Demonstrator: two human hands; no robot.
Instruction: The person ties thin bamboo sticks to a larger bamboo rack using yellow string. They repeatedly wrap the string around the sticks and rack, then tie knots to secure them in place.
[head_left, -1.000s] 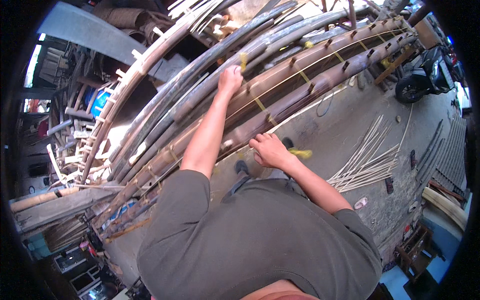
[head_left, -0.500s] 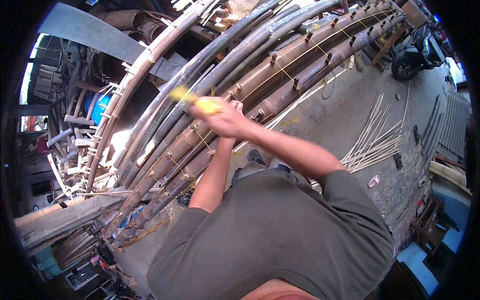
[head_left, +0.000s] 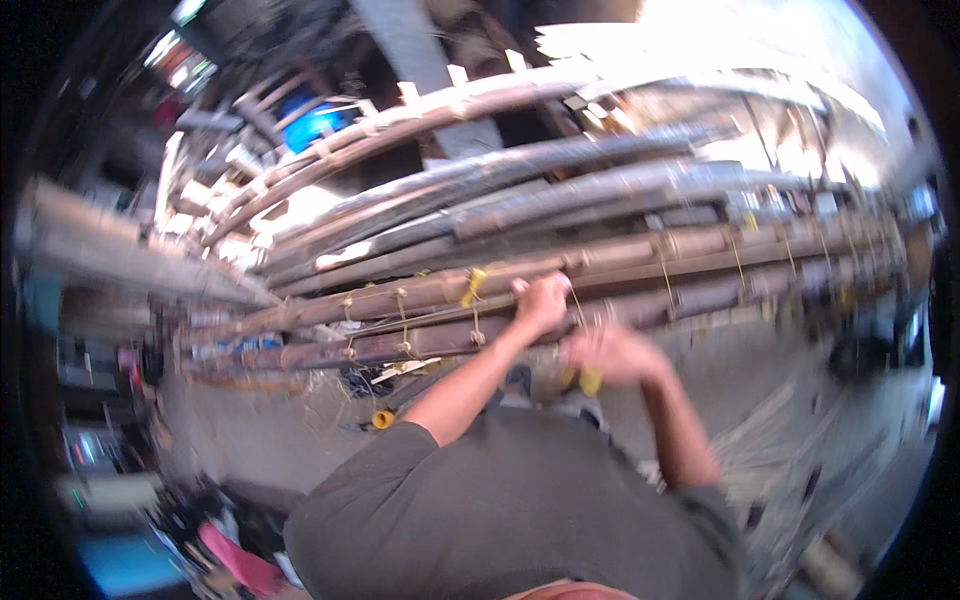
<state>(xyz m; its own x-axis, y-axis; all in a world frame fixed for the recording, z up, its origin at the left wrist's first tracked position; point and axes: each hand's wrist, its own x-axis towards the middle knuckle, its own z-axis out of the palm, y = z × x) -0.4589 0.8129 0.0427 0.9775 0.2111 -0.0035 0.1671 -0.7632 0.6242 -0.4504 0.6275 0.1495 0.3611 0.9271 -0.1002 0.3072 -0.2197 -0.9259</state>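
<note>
- Standing over the work, we had a brown far pole [head_left: 620, 256] and a darker near pole [head_left: 430, 340] lying roughly side by side across the middle of the view, a narrow gap between them.
- Our left hand [head_left: 543, 305] was at the far pole with its fingers curled; we could not tell whether they were clamped on cord or only resting on the wood.
- Our right hand [head_left: 612, 355] was blurred in front of the near pole, near the left but apart from it; we could not tell its grip, nor whether it held the yellow piece [head_left: 592, 382] just below.
- Thin yellow cord [head_left: 667, 272] spanned the gap in several places, and a yellow bundle [head_left: 473, 287] sat on the far pole.
- We judged the poles stiff, heavy and apt to roll, best held around their full girth, between the pegs [head_left: 477, 337].
- The cord looked light and limp, perhaps slippery; we thought it best pinched close to the wood.
</note>
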